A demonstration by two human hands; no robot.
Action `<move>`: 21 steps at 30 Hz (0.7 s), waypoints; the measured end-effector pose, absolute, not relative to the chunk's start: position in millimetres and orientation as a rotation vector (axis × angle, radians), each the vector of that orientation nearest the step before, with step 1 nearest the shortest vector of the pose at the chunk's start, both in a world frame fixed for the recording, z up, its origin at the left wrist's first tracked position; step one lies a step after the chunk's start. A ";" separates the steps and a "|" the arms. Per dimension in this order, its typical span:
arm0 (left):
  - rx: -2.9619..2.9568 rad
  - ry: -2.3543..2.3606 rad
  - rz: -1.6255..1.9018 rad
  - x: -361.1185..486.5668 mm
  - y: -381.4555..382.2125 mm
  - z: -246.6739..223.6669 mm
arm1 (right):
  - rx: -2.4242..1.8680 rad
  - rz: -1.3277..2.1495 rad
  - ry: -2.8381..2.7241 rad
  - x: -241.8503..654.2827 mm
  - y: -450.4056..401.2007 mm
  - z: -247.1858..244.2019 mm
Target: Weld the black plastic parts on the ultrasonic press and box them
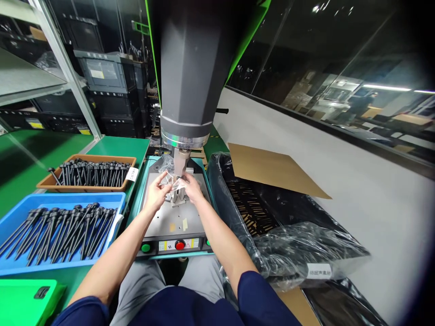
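Note:
Both of my hands are at the metal fixture [178, 197] on the machine's grey base plate [163, 219], just below the machine's metal tip [181, 160]. My left hand [158, 192] pinches crumpled clear plastic film [175, 183] between thumb and finger, on the left side of the fixture. On the right side my right hand [191, 186] has its fingers closed close to the tip; what they hold, if anything, is too small to make out.
Left: an orange tray [84, 188] and a blue tray [118, 197] of black stemmed parts, plus a green lid [23, 296]. Right: a plastic-lined box [234, 213] with cardboard [278, 170]. The machine head [188, 77] hangs above; buttons line the base front.

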State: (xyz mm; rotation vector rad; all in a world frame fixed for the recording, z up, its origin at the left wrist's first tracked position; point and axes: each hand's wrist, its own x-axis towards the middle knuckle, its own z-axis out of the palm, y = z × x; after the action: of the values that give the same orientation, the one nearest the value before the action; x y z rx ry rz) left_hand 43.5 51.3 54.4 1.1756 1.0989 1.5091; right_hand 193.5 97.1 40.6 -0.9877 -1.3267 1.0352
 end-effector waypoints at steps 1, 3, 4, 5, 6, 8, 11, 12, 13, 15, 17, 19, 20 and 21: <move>1.184 1.109 1.504 43.3 51.4 53.8 | -0.990 0.987 -1.355 195.7 97.7 40.5; 1.196 1.118 1.497 43.2 51.7 52.0 | -0.992 0.881 -1.441 198.5 99.6 39.9; 1.198 1.118 1.496 43.3 52.0 50.9 | -0.991 0.842 -1.484 198.8 100.7 39.3; 1.199 1.116 1.493 43.4 52.3 49.8 | -0.995 0.822 -1.512 198.6 101.9 38.4; 1.198 1.113 1.489 43.5 52.6 48.6 | -1.006 0.822 -1.518 197.8 102.9 37.2; 1.195 1.112 1.480 43.4 53.1 46.3 | -1.035 0.848 -1.478 195.3 103.9 34.3; 1.186 1.118 1.474 42.8 52.8 43.9 | -1.032 0.906 -1.394 191.8 101.1 28.4; 1.181 1.121 1.476 42.6 52.5 43.5 | -1.018 0.944 -1.363 191.5 98.8 25.7; 1.176 1.123 1.476 42.5 52.2 43.2 | -1.003 0.999 -1.322 191.7 95.9 22.5; 1.168 1.126 1.469 42.2 51.7 42.7 | -0.986 1.137 -1.207 194.2 88.4 14.5; 1.165 1.137 1.458 41.9 51.9 41.4 | -0.980 1.269 -1.094 199.2 79.3 4.6; 1.171 1.160 1.444 41.6 53.0 38.9 | -0.943 1.372 -1.050 206.3 69.7 -5.7; 1.177 1.172 1.438 41.5 53.8 37.4 | -0.916 1.409 -1.048 210.2 65.1 -10.2; 1.183 1.182 1.432 41.4 54.6 35.8 | -0.891 1.442 -1.043 214.2 61.0 -13.9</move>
State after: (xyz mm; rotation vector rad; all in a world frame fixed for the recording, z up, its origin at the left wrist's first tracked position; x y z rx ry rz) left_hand 41.4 54.6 35.8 1.1827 1.1821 1.4322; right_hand 214.2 61.0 -13.9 -0.8911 -1.0425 1.4418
